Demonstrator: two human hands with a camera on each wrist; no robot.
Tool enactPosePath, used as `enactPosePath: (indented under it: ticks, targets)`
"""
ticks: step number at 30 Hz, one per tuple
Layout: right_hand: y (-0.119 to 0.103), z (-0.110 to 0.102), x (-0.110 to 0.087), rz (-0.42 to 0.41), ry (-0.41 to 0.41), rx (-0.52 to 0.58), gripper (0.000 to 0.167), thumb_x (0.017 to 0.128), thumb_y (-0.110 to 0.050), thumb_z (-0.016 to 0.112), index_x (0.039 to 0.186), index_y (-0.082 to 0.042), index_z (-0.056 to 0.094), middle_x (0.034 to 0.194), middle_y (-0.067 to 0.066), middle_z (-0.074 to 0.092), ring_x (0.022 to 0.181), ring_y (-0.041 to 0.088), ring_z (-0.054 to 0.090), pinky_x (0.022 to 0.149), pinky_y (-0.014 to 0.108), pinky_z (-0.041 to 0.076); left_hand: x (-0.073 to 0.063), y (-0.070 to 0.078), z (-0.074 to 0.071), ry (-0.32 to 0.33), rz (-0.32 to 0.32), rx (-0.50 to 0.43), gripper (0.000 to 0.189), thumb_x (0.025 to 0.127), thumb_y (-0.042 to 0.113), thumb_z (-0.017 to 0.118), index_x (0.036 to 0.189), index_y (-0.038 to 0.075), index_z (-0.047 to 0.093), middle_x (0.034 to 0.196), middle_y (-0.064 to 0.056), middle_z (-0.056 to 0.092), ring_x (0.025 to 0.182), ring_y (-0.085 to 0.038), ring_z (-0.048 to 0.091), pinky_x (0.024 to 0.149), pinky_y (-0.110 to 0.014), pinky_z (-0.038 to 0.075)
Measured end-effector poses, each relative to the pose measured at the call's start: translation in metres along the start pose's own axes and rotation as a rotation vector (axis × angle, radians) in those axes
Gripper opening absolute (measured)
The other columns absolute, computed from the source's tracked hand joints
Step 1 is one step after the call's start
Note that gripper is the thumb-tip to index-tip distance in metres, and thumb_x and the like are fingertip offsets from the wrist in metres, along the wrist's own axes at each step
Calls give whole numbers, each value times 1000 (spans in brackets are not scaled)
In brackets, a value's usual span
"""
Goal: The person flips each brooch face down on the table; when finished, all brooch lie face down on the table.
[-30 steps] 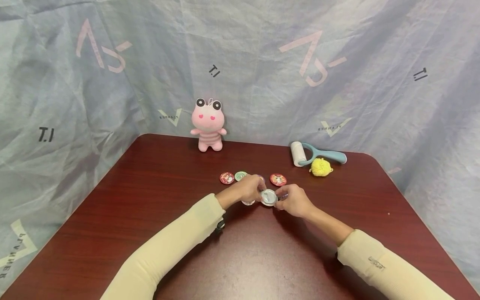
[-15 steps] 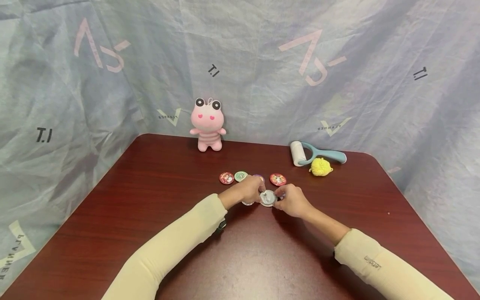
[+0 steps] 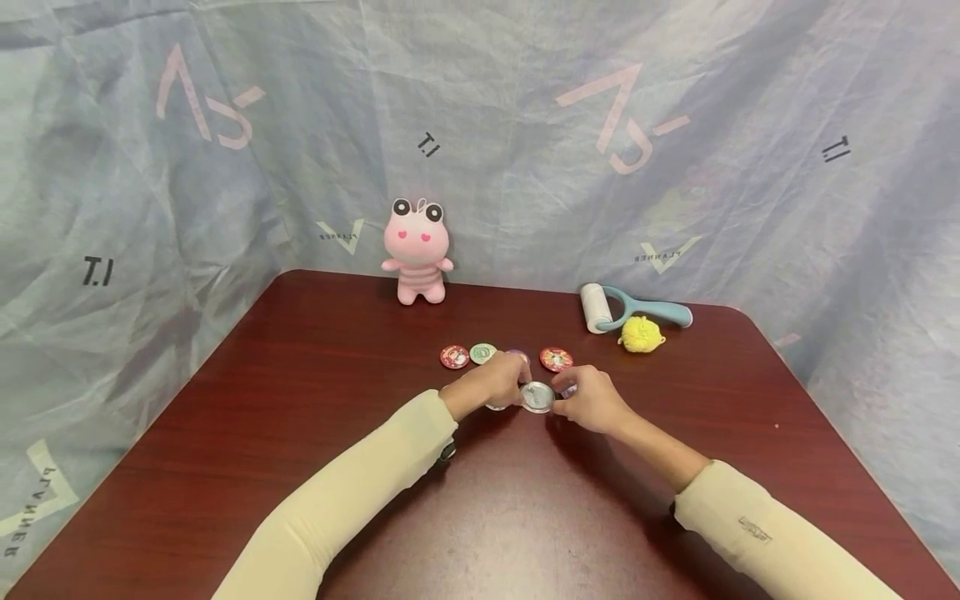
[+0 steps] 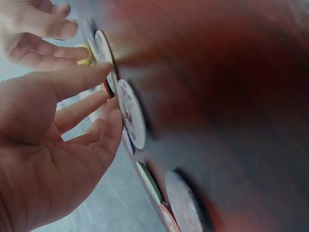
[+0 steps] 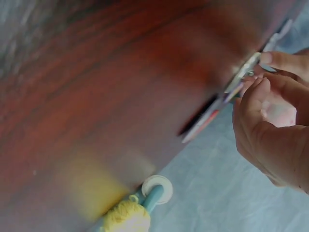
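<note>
A round pin badge (image 3: 537,397) lies back side up on the table, its silver back and clasp showing in the head view. My left hand (image 3: 493,379) pinches its left rim between thumb and fingers. On the other side, my right hand (image 3: 592,402) is close to the right rim, thumb and fingers bent a little apart. The left wrist view shows a gap between the right fingers and the badge. A white picture badge (image 4: 131,113) sits under the left hand. Another badge (image 3: 568,390) is partly hidden behind the right fingers.
Behind the hands lie a red badge (image 3: 453,357), a green badge (image 3: 483,353), a purple badge (image 3: 517,357) and a second red badge (image 3: 557,359). Farther back are a pink plush toy (image 3: 420,250), a lint roller (image 3: 596,308) and a yellow yarn ball (image 3: 642,334).
The silver-backed badge has shifted slightly down and settled flatter between the hands. My right fingers have spread a little from its rim. The other badges stay in place.
</note>
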State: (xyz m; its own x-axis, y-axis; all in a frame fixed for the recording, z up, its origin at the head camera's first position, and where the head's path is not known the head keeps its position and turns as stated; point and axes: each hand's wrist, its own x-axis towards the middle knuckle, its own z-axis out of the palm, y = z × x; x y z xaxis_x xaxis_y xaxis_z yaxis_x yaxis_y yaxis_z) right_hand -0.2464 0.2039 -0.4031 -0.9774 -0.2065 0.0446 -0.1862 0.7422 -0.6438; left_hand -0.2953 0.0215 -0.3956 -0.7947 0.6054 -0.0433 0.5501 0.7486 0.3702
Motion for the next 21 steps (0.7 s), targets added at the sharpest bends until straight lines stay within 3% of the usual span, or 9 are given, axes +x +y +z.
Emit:
enactPosePath:
  ticks: [5,9,13,17,21]
  targets:
    - [-2,-7,-10,-62,15,18,31,76,-2,79,105,5,70,100,16,73,82,25,70,65,32,57,-4,3,-5,45,18,-43,31,79,10,79,109,3,72,106,-7,72,105,-23,64,91,-32,50]
    - [0,-12,-19,-77,17,39,32,76,-4,80,105,4,70,98,17,72,85,28,70,64,32,57,-13,12,-9,51,33,-173,37,81,11,79,115,1,71,112,-10,72,106,-23,65,90,-32,50]
    - [4,-19,-29,-66,6,66,33,78,-6,79,108,4,69,99,19,72,71,20,69,57,31,55,-25,25,-7,57,46,-278,41,80,13,79,118,0,70,111,-11,72,97,-19,67,81,-25,50]
    - [9,-28,-37,-47,-5,112,32,80,-6,77,109,4,69,100,20,71,61,23,66,54,31,55,-30,32,-4,88,47,-345,42,80,15,80,118,0,69,112,-11,72,94,-17,69,77,-22,50]
    - [11,-33,-41,-33,-18,148,31,82,-7,77,110,4,68,102,21,71,67,28,68,56,32,56,-32,32,-1,126,29,-409,42,82,17,80,118,0,69,116,-11,71,92,-15,69,78,-23,51]
